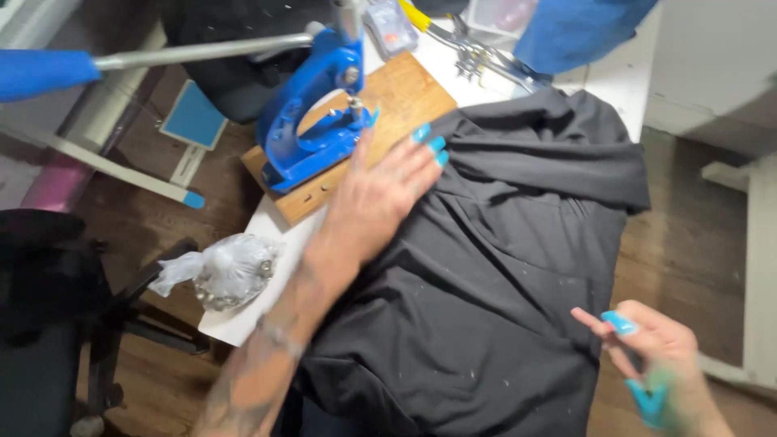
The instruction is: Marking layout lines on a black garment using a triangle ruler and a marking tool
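My left hand (380,194), with long turquoise nails, lies flat and spread across the edge of a black garment (494,275) and the wooden base board (405,93) of a blue hand press (312,121). Its fingertips touch the fabric's upper fold beside the press. My right hand (655,356) hovers at the lower right, just past the garment's edge, fingers loosely apart and holding nothing. The garment is draped over a white table (243,320) and flecked with pale lint.
A clear plastic bag of small metal parts (222,271) sits at the table's left edge. The press's long lever (162,55) with a blue grip reaches left. Metal tools (477,53) and a blue cloth (575,28) lie at the back. A black chair (48,307) stands left.
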